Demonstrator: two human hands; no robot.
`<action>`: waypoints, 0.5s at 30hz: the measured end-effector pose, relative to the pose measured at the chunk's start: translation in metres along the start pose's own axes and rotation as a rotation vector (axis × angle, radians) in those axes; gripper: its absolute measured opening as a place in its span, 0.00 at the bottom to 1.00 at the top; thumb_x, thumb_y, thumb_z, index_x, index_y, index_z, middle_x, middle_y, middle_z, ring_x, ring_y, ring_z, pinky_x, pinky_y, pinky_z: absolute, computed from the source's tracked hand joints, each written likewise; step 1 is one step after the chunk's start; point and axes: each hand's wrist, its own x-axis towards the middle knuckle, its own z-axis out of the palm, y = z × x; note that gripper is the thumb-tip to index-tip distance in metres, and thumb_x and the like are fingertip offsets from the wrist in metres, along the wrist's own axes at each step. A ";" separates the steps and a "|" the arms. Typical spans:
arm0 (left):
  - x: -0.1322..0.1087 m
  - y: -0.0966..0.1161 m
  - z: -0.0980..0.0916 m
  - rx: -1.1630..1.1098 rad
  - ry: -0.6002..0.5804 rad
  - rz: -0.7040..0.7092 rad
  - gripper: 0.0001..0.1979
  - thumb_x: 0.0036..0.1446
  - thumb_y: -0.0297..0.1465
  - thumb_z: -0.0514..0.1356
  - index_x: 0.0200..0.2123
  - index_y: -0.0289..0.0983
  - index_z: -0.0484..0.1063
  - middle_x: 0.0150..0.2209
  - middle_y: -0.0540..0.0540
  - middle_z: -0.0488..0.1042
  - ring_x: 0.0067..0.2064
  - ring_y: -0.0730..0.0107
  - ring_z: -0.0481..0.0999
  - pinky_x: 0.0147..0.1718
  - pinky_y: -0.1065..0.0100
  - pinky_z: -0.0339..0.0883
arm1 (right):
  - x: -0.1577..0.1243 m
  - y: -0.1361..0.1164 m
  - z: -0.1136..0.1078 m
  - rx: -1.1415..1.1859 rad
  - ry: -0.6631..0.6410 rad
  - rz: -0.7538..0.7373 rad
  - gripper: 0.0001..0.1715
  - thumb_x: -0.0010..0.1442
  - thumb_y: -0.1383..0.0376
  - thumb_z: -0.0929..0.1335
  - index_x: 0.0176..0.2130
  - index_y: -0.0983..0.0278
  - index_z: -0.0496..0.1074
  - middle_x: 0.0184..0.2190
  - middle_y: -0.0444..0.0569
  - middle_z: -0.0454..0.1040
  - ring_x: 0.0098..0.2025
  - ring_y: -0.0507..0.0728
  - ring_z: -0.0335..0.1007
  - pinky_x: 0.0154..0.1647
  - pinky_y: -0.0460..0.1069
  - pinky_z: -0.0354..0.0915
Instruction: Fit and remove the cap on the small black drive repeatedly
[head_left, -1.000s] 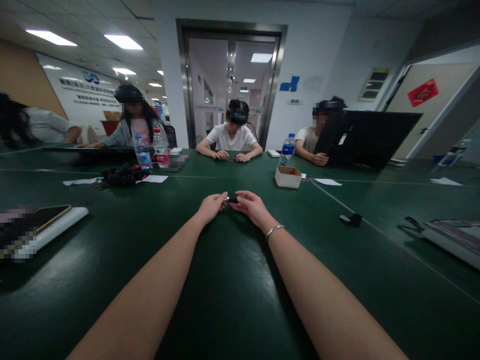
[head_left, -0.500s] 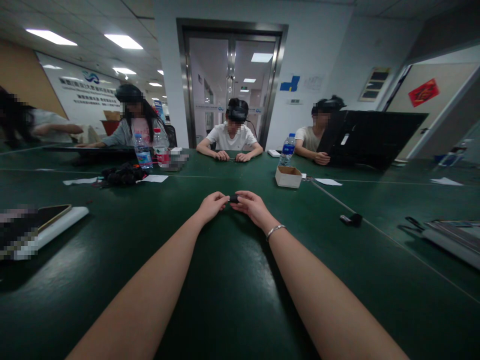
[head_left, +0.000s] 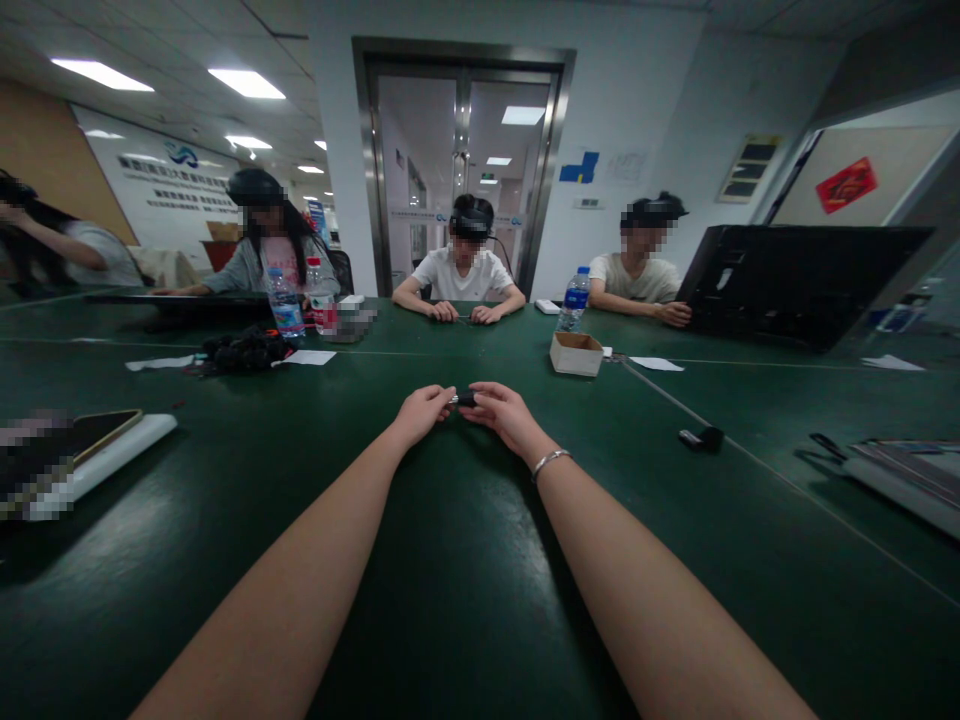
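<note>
Both my hands meet over the green table [head_left: 450,560], forearms stretched forward. Between the fingertips of my right hand [head_left: 510,415] is a small black piece with a silver end [head_left: 466,398]; its exact kind is too small to make out. My left hand [head_left: 422,415] pinches the silver end with thumb and fingers, hiding part of it. Whether the silver and black parts are joined or separate, I cannot tell. A metal bracelet circles my right wrist.
An open box [head_left: 576,356] and a water bottle [head_left: 574,302] stand beyond my right hand. A small black-and-silver object [head_left: 702,438] lies at right. Left are a phone [head_left: 105,440] and a black bundle [head_left: 244,350]. A co-worker at far right holds a large black screen [head_left: 802,285].
More silver now shows between my fingertips, and my left fingers have shifted slightly left. The large black screen has moved right with the co-worker's hand on it.
</note>
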 end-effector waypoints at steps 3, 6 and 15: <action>0.000 -0.001 0.000 0.007 0.002 0.006 0.21 0.49 0.48 0.56 0.26 0.35 0.70 0.25 0.47 0.72 0.27 0.71 0.70 0.29 0.69 0.64 | 0.000 0.000 0.000 -0.001 0.001 0.001 0.10 0.56 0.76 0.64 0.38 0.66 0.69 0.32 0.48 0.75 0.31 0.53 0.77 0.37 0.49 0.73; 0.000 -0.001 0.000 0.037 -0.005 0.012 0.17 0.47 0.45 0.59 0.25 0.35 0.70 0.25 0.48 0.72 0.27 0.72 0.70 0.29 0.69 0.64 | 0.000 0.000 -0.001 -0.005 -0.004 0.000 0.10 0.56 0.76 0.64 0.38 0.66 0.69 0.32 0.48 0.75 0.31 0.53 0.77 0.37 0.49 0.73; -0.003 0.004 0.000 0.005 -0.020 -0.011 0.17 0.49 0.46 0.55 0.26 0.36 0.69 0.27 0.46 0.73 0.29 0.71 0.71 0.31 0.69 0.64 | 0.001 0.001 -0.001 0.002 -0.007 -0.006 0.09 0.55 0.75 0.65 0.38 0.66 0.69 0.32 0.48 0.75 0.30 0.53 0.77 0.39 0.50 0.73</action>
